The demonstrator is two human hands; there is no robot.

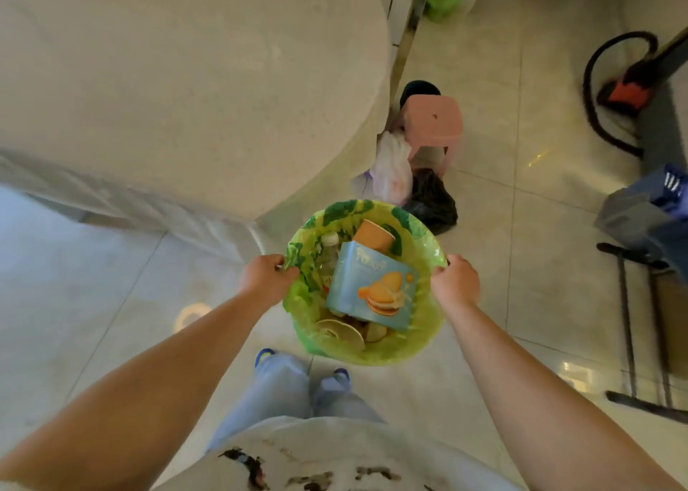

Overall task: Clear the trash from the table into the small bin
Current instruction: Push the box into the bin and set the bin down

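Note:
The small bin (417,345), lined with a green plastic bag, is in front of my legs over the tiled floor. My left hand (266,276) grips its left rim and my right hand (456,280) grips its right rim. Inside lie a blue biscuit box (372,289), an orange paper cup (374,234), a clear plastic bottle (329,252) and paper plates (344,332). The round pale table (186,92) fills the upper left; the part in view is bare.
A pink stool (433,124) stands right of the table, with a white plastic bag (391,168) and a black bag (432,202) on the floor beside it. A vacuum hose (595,96) and a dark metal frame (633,341) stand at the right.

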